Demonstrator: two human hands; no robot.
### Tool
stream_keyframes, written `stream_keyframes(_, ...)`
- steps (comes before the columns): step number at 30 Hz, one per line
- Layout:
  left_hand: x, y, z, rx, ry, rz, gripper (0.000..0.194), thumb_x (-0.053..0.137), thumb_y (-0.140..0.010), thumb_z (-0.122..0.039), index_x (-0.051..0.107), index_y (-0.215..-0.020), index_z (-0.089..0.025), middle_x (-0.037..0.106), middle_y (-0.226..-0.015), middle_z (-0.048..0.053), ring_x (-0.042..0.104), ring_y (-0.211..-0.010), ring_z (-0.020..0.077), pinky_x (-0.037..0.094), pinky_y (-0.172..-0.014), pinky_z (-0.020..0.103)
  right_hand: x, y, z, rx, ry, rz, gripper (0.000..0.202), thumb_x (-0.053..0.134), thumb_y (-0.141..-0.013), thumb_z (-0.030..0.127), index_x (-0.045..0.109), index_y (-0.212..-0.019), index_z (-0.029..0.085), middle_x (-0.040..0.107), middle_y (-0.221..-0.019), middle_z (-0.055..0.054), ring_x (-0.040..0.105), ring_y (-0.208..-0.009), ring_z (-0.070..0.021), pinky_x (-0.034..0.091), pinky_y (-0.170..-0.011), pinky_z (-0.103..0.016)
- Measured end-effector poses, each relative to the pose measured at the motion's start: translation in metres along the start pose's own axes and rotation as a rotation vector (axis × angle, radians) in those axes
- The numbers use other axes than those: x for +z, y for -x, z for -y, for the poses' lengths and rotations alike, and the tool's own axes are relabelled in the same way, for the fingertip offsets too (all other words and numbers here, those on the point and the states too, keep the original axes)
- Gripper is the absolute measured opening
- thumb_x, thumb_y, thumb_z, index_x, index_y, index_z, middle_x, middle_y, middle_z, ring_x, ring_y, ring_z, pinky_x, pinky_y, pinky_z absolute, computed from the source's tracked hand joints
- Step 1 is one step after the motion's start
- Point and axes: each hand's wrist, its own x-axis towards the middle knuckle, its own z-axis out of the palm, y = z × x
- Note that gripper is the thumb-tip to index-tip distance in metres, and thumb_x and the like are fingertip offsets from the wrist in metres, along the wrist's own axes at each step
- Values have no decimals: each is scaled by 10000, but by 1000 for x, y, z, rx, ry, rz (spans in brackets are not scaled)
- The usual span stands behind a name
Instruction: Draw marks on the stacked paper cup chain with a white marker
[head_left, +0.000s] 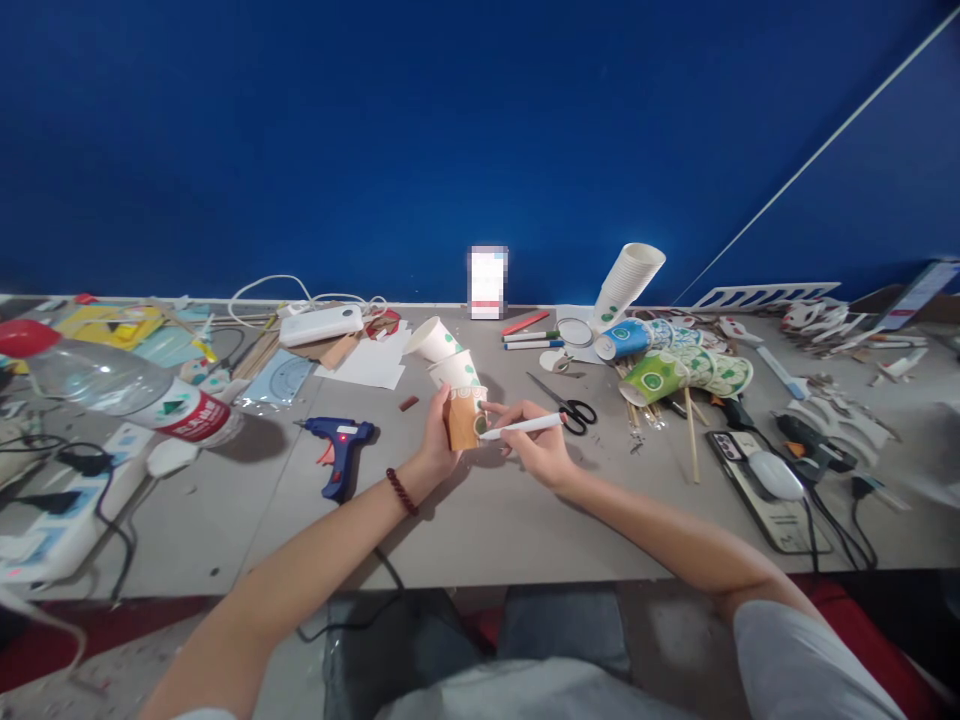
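Observation:
My left hand is closed around the side of a paper cup colored orange-brown, with a pale pattern along its upper rim. White paper cups with green leaf prints continue from it in a bent chain leaning up and to the left. Between the fingers of my right hand lies a white marker, its tip at the dark green round mark on the colored cup. Whether the tip touches the cup I cannot tell. Left of my hands is a blue hot glue gun with a small red light.
Black scissors lie right of my right hand, with several markers behind. Green-patterned cups, a stack of white cups and a phone are further right. A large bottle and a power strip occupy the left.

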Motion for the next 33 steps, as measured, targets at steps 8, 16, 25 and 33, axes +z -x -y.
stream_keyframes(8, -10, -3, 2, -13, -19, 29, 465, 596, -810, -592, 718, -937, -162, 710, -760, 58, 666, -647, 193, 526, -641, 311, 1, 1, 5, -74, 3, 17, 110, 664, -736, 237, 617, -637, 237, 624, -551, -4, 685, -1181, -363, 559, -910, -448)
stream_keyframes(16, -10, -5, 3, -13, -23, 26, 478, 594, -807, -594, 719, -938, -152, 715, -771, 61, 659, -643, 197, 521, -639, 319, 0, -1, 4, -27, -3, -8, 124, 669, -747, 266, 606, -643, 242, 622, -537, -9, 700, -1154, -359, 594, -785, -402)
stream_keyframes(25, -11, -4, 4, 11, -10, 25, 460, 617, -795, -584, 705, -946, -158, 712, -789, 61, 653, -639, 187, 518, -630, 312, 2, 2, 6, -68, -27, 40, 123, 674, -734, 231, 623, -622, 240, 653, -587, -18, 668, -1205, -357, 574, -913, -452)
stream_keyframes(33, -10, -5, 4, 9, 2, 25, 456, 593, -809, -568, 711, -940, -147, 720, -803, 67, 657, -641, 185, 532, -651, 315, 2, 1, 5, -29, -24, 23, 141, 695, -742, 261, 612, -632, 235, 665, -616, -24, 669, -1206, -357, 593, -829, -402)
